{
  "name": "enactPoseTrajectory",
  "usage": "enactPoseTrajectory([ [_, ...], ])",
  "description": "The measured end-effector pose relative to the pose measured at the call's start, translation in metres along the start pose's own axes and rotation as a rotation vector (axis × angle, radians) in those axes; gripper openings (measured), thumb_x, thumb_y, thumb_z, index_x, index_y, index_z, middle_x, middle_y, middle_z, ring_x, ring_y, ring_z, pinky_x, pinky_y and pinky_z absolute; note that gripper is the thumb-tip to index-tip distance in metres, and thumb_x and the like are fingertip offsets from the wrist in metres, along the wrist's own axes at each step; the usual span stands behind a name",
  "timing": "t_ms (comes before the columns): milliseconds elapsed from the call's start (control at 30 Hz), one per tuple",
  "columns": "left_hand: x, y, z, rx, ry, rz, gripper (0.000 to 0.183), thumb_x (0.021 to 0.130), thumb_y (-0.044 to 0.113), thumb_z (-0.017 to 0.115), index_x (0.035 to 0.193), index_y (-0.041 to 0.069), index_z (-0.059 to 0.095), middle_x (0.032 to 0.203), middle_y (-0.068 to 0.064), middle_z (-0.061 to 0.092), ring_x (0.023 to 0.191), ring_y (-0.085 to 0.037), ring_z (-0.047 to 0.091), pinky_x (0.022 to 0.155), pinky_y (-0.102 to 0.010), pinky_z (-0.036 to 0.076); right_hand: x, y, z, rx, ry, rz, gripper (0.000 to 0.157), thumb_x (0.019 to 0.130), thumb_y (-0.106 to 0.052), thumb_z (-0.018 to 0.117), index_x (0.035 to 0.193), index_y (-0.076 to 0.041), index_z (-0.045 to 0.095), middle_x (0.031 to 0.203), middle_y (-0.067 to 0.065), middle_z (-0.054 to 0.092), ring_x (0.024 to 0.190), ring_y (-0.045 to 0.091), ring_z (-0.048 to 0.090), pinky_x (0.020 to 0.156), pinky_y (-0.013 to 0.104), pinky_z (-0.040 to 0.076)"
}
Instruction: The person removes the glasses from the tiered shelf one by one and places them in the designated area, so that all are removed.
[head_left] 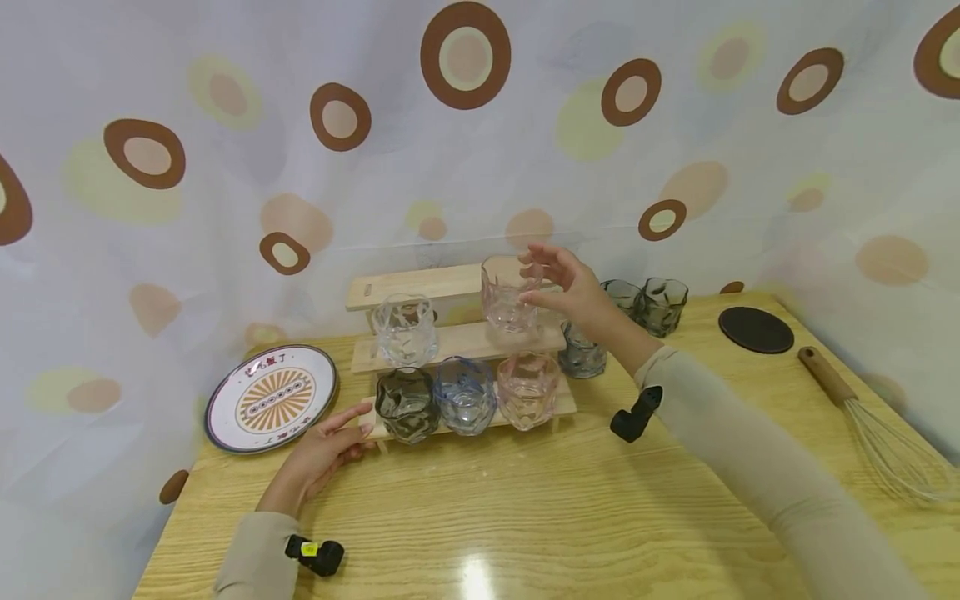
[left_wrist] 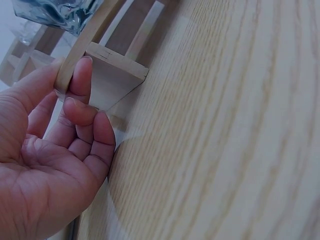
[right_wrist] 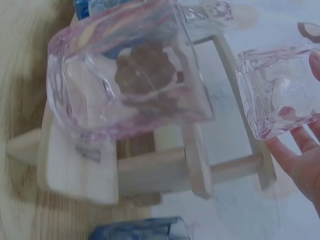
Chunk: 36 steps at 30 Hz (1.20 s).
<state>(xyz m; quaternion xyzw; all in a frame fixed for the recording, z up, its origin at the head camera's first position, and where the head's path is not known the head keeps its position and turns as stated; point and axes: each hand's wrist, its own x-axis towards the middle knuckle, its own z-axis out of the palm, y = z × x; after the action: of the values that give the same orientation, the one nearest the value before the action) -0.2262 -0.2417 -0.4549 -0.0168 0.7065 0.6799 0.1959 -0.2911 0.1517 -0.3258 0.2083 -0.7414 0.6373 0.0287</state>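
In the head view a three-step wooden rack [head_left: 457, 340] stands against the back wall. My left hand [head_left: 326, 454] pinches the left end of its lowest step, thumb above and fingers beneath, as the left wrist view [left_wrist: 60, 135] also shows. My right hand [head_left: 573, 292] holds a pale pink glass [head_left: 508, 292] by its right side, at or just above the middle step; the exact contact underneath is unclear. Left of it on that step is a clear glass [head_left: 406, 333]. Along the lowest step sit a dark grey glass [head_left: 407, 407], a blue-rimmed glass [head_left: 465, 398] and a pink glass [head_left: 528, 392].
Right of the rack stand a blue-grey glass [head_left: 582, 354] and two dark glasses, one of them [head_left: 663, 307] farthest right. A patterned plate [head_left: 225, 408] leans at the left. A black round coaster [head_left: 756, 330] and a whisk [head_left: 828, 377] lie at the right.
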Motion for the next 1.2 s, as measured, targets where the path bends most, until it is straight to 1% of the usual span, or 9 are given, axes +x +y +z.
enactPoseTrajectory([
  [133, -0.001, 0.001, 0.0, -0.005, -0.001, -0.003, 0.052, 0.093, 0.014, 0.061, 0.142, 0.009, 0.044, 0.096, -0.001, 0.06, 0.08, -0.009, 0.064, 0.066, -0.022, 0.047, -0.006, -0.002, -0.019, 0.002, 0.036, 0.0, 0.067, 0.087, -0.007, 0.068, 0.145, -0.011, 0.034, 0.14, 0.012, 0.043, 0.125, 0.024, 0.044, 0.089, 0.027, 0.049],
  [300, -0.002, 0.002, 0.0, 0.0, -0.003, -0.003, 0.053, 0.093, 0.015, 0.061, 0.143, 0.009, 0.043, 0.095, -0.001, 0.06, 0.08, -0.009, 0.064, 0.067, -0.022, 0.047, -0.015, -0.003, -0.045, -0.031, 0.099, 0.028, 0.067, 0.087, -0.012, 0.069, 0.145, -0.014, 0.035, 0.137, 0.005, 0.047, 0.123, 0.017, 0.046, 0.089, 0.021, 0.047],
  [500, -0.002, 0.001, 0.0, -0.002, -0.008, 0.001, 0.052, 0.093, 0.015, 0.062, 0.142, 0.01, 0.045, 0.099, -0.002, 0.06, 0.081, -0.009, 0.064, 0.068, -0.022, 0.048, -0.03, -0.002, -0.07, 0.04, 0.156, -0.001, 0.065, 0.087, -0.002, 0.067, 0.143, -0.009, 0.035, 0.131, 0.002, 0.05, 0.117, 0.015, 0.048, 0.086, 0.019, 0.047],
  [633, -0.001, 0.001, -0.001, 0.004, -0.008, -0.002, 0.052, 0.092, 0.016, 0.063, 0.141, 0.01, 0.046, 0.1, -0.001, 0.06, 0.081, -0.01, 0.064, 0.068, -0.023, 0.048, -0.041, 0.001, -0.087, 0.015, 0.199, 0.013, 0.064, 0.088, -0.005, 0.066, 0.143, -0.011, 0.035, 0.13, -0.003, 0.05, 0.118, 0.013, 0.048, 0.085, 0.016, 0.047],
  [733, -0.001, 0.001, 0.0, 0.003, -0.007, -0.004, 0.051, 0.093, 0.016, 0.062, 0.141, 0.011, 0.047, 0.1, -0.001, 0.06, 0.082, -0.01, 0.064, 0.068, -0.023, 0.048, -0.05, 0.004, -0.097, -0.013, 0.233, 0.038, 0.065, 0.088, -0.007, 0.067, 0.144, -0.013, 0.034, 0.133, 0.0, 0.047, 0.119, 0.012, 0.047, 0.086, 0.014, 0.045],
  [900, 0.0, 0.001, -0.001, -0.002, -0.006, -0.002, 0.049, 0.093, 0.015, 0.062, 0.14, 0.011, 0.048, 0.1, -0.001, 0.06, 0.082, -0.01, 0.064, 0.068, -0.023, 0.048, -0.066, 0.011, -0.111, 0.012, 0.279, 0.066, 0.069, 0.087, -0.005, 0.067, 0.146, -0.011, 0.03, 0.138, 0.008, 0.043, 0.121, 0.013, 0.045, 0.086, 0.012, 0.044],
  [1000, 0.0, 0.001, -0.001, -0.004, -0.007, -0.003, 0.05, 0.093, 0.015, 0.062, 0.14, 0.011, 0.047, 0.098, -0.001, 0.06, 0.081, -0.01, 0.064, 0.067, -0.023, 0.048, -0.074, 0.019, -0.119, 0.01, 0.307, 0.103, 0.071, 0.087, -0.005, 0.067, 0.147, -0.012, 0.029, 0.14, 0.009, 0.04, 0.126, 0.017, 0.041, 0.087, 0.012, 0.043],
  [1067, 0.0, 0.001, -0.001, -0.006, -0.006, -0.005, 0.05, 0.093, 0.015, 0.062, 0.14, 0.011, 0.048, 0.097, -0.001, 0.061, 0.08, -0.009, 0.064, 0.067, -0.023, 0.047, -0.08, 0.025, -0.123, -0.011, 0.316, 0.142, 0.073, 0.088, -0.007, 0.067, 0.148, -0.015, 0.027, 0.144, 0.008, 0.036, 0.133, 0.019, 0.034, 0.094, 0.015, 0.04],
  [1200, 0.0, 0.002, 0.0, -0.002, -0.01, -0.007, 0.05, 0.093, 0.015, 0.062, 0.14, 0.011, 0.048, 0.097, -0.001, 0.06, 0.08, -0.01, 0.064, 0.067, -0.023, 0.047, -0.09, 0.038, -0.131, -0.067, 0.326, 0.21, 0.075, 0.089, -0.013, 0.066, 0.15, -0.02, 0.023, 0.152, 0.007, 0.022, 0.142, 0.022, 0.018, 0.108, 0.028, 0.03],
])
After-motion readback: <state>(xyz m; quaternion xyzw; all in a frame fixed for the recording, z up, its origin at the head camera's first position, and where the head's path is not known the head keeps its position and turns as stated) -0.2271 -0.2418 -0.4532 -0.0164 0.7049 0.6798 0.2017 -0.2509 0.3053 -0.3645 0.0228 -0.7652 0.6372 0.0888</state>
